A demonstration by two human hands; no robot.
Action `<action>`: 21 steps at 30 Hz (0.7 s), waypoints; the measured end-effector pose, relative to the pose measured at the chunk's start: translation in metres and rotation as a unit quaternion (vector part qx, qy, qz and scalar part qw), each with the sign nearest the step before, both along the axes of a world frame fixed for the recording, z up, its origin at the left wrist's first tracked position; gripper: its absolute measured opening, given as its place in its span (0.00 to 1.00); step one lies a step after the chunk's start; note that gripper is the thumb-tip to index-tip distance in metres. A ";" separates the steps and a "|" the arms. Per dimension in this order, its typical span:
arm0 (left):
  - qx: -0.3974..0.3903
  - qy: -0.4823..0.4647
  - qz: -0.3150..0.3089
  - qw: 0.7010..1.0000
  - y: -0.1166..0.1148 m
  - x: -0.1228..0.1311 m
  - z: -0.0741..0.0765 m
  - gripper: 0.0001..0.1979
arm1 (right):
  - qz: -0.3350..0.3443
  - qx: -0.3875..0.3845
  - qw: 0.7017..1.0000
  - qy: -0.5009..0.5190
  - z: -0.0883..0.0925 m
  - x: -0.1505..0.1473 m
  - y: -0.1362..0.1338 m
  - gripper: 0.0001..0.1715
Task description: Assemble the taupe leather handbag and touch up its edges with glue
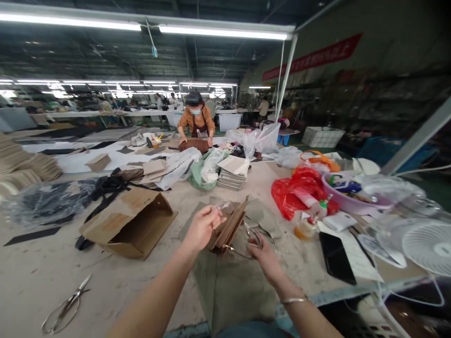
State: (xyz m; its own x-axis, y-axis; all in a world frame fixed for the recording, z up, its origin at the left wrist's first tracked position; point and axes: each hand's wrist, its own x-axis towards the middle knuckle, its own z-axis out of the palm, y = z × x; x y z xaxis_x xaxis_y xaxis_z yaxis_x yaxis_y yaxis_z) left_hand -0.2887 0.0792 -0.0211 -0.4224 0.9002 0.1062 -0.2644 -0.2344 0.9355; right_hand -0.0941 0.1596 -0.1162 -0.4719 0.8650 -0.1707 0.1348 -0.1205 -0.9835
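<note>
My left hand [202,227] is raised over the table, its fingers pinched on the top of a thin clear plastic bag [225,206] that wraps a stack of brown leather pieces [229,227]. My right hand [262,256] is below and to the right, its fingers curled round the lower edge of the same clear bag near the stack's bottom corner. The stack stands tilted on a grey-green cloth [229,286] spread in front of me.
An open cardboard box [132,225] lies on its side to the left, scissors [66,307] near the front left. A red bag [299,190], pink basin [347,197], black phone [336,258] and white fan [426,241] crowd the right. A person [195,122] works across the table.
</note>
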 end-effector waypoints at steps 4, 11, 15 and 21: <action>0.063 -0.107 0.029 0.992 -0.009 -0.009 0.007 0.14 | 0.121 0.032 0.991 0.036 0.036 0.045 -0.019 0.30; 0.035 0.061 0.032 0.997 -0.003 0.015 -0.048 0.20 | 0.117 0.045 0.992 -0.028 0.007 0.090 -0.030 0.30; -0.019 0.236 0.008 0.972 -0.007 0.039 -0.079 0.18 | 0.067 0.047 0.993 -0.081 -0.022 0.095 -0.005 0.40; -0.008 0.380 -0.028 0.924 -0.029 0.043 -0.104 0.21 | 0.006 0.063 0.996 -0.068 -0.053 0.098 0.009 0.32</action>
State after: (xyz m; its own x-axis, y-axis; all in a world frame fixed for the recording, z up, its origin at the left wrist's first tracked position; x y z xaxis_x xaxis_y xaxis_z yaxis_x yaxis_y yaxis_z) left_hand -0.2461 0.0505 -0.1254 -0.1834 0.9223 0.3401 0.4599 -0.2253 0.8589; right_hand 0.0038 0.1690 -0.1690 -0.4623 0.8781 -0.1237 0.2690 0.0060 -0.9631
